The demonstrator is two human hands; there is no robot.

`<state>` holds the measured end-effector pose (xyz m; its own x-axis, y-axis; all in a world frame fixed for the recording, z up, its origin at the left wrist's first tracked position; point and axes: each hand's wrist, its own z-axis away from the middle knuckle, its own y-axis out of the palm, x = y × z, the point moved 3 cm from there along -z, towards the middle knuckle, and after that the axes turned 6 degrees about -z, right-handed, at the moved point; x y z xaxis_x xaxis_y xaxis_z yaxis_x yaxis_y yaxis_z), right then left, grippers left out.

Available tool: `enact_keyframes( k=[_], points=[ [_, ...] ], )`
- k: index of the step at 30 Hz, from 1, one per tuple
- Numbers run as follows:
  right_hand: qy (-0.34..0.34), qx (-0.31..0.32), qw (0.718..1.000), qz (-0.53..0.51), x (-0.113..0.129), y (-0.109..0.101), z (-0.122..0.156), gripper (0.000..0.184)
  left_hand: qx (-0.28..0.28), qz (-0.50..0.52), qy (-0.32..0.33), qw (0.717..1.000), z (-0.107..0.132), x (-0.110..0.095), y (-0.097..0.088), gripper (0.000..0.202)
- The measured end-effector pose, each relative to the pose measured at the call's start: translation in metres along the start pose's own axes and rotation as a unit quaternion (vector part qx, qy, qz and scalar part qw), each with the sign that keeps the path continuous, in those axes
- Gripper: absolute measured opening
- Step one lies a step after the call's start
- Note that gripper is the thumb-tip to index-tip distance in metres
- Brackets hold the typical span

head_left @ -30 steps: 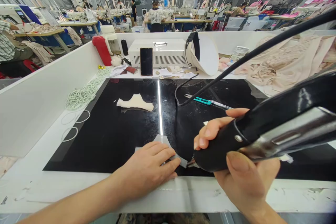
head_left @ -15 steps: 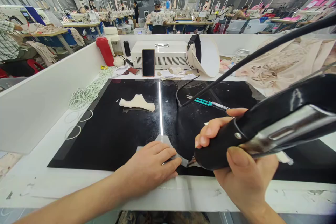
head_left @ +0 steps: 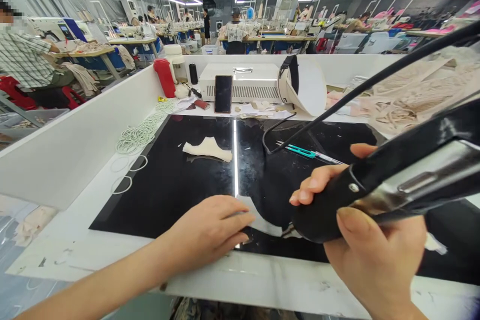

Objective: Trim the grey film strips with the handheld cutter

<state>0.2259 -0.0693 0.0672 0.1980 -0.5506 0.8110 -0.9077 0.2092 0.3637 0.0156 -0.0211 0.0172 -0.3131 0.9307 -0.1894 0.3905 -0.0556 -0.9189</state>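
pointed metal tip [head_left: 288,231] at the corner of a thin, translucent grey sheet piece [head_left: 262,222]

the step in hand seems to be the working of a black, rounded handheld tool [head_left: 318,217] along one edge of the sheet piece. this piece lies on the glossy black board [head_left: 168,185], near its front edge, partly under the left hand [head_left: 210,227]. the left hand is palm down, fingers almost straight and not closed, resting upon the piece (what is hidden below, i cannot tell). the right hand [head_left: 369,255] is wrapped around the tool, and the tip meets, or nearly meets, the right corner. the next move, in my judgement, calls for a quiet left hand and small, guided motion of the tip.

about room: the board's front edge is just beside the work, so the near side is tight. more room is ahead and leftward, up to the cream, curved fabric piece [head_left: 208,149]. ahead of the right hand, the thick black cord [head_left: 375,76] and the teal-handled snips [head_left: 302,151] limit the motion.
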Motion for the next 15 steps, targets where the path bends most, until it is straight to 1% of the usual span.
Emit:
enact_keyframes(
  k=[2, 3, 5, 7, 9, 11, 15],
  points=[
    [0.006, 0.013, 1.000, 0.014, 0.003, 0.002, -0.005, 0.060, 0.002, 0.010, -0.049, 0.999, 0.013, 0.012, -0.010, 0.028],
    [0.010, 0.020, 1.000, 0.021, 0.004, 0.004, -0.007, 0.059, 0.003, 0.013, -0.072, 0.997, 0.020, 0.018, -0.014, 0.031],
    [0.011, 0.038, 0.998, 0.040, 0.004, 0.011, -0.010, 0.055, 0.006, 0.015, -0.112, 0.994, 0.033, 0.027, -0.019, 0.035],
    [-0.001, 0.045, 0.997, 0.056, 0.003, 0.020, -0.012, 0.046, 0.010, 0.019, -0.140, 0.990, 0.043, 0.031, -0.020, 0.037],
    [-0.016, 0.041, 0.998, 0.049, 0.000, 0.031, -0.013, 0.038, 0.009, 0.030, -0.153, 0.988, 0.046, 0.032, -0.017, 0.034],
    [-0.018, 0.030, 0.999, 0.025, -0.005, 0.042, -0.012, 0.036, -0.003, 0.043, -0.154, 0.987, 0.045, 0.030, -0.013, 0.029],
    [-0.004, 0.018, 0.999, -0.028, -0.017, 0.060, -0.013, 0.042, -0.033, 0.062, -0.139, 0.988, 0.038, 0.026, -0.008, 0.016]
  ],
)
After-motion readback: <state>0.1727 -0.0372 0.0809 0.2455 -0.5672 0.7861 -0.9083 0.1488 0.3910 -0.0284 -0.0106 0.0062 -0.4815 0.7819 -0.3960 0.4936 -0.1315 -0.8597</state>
